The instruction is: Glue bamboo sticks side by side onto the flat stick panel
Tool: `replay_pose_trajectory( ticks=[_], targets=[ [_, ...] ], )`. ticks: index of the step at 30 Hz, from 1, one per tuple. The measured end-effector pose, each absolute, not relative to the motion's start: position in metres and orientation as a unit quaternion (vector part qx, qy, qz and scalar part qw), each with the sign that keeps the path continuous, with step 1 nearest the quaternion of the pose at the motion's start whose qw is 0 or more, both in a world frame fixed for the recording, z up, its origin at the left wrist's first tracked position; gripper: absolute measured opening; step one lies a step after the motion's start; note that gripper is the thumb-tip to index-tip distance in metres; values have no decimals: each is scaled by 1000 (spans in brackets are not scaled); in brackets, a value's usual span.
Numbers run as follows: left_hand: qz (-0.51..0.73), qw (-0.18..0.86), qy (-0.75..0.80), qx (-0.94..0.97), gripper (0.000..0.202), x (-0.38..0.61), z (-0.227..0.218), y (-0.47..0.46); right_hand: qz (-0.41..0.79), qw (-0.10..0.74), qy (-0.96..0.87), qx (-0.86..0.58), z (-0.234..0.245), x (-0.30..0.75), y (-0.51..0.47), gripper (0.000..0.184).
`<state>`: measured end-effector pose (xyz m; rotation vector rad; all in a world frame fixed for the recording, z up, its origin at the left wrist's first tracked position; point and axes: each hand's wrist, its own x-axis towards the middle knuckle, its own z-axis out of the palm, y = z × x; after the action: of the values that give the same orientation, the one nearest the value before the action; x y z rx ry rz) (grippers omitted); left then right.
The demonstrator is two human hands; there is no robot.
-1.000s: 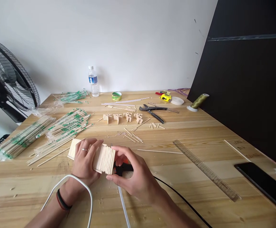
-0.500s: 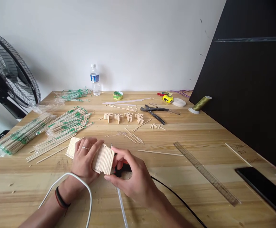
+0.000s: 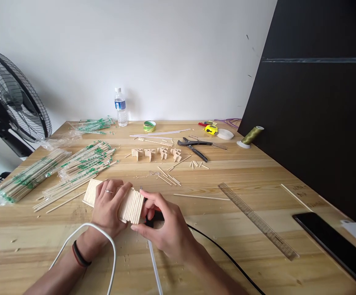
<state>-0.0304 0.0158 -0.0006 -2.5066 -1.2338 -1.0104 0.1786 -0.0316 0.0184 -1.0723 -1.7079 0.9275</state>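
A model made of glued wooden sticks (image 3: 131,207) is held low over the table between my hands. My left hand (image 3: 109,209), wearing a ring, wraps over its middle; a paler panel of it sticks out on the left. At its right end my right hand (image 3: 165,225) grips the edge between thumb and fingers. Partly hidden behind that hand lies a black and orange glue gun (image 3: 150,221), with a clear glue stick (image 3: 155,266) pointing towards me. Several small stick pieces (image 3: 149,154) stand in a row further back.
Bundles of wooden sticks (image 3: 30,174) in green-printed wrappers lie left. Pliers (image 3: 196,143), a yellow tape measure (image 3: 211,130), a bottle (image 3: 120,108) and a thread spool (image 3: 253,136) are at the back. A ruler (image 3: 254,219) and phone (image 3: 328,246) lie right. A white cable (image 3: 114,254) loops over my left forearm.
The view has shifted slightly, so most things on the table sit a little further left. Both hands keep their grip on the stick model, with hardly any movement.
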Motion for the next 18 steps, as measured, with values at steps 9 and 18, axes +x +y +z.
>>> replay_pose_trajectory(
  ticks=[9,18],
  targets=[
    [-334,92,-434,-832,61,-34,3,19,380,440,-703,-410,17,178,-27,70],
    [-314,131,-460,-820,69,-39,19,17,382,485,-687,-383,26,188,-16,47]
  ],
)
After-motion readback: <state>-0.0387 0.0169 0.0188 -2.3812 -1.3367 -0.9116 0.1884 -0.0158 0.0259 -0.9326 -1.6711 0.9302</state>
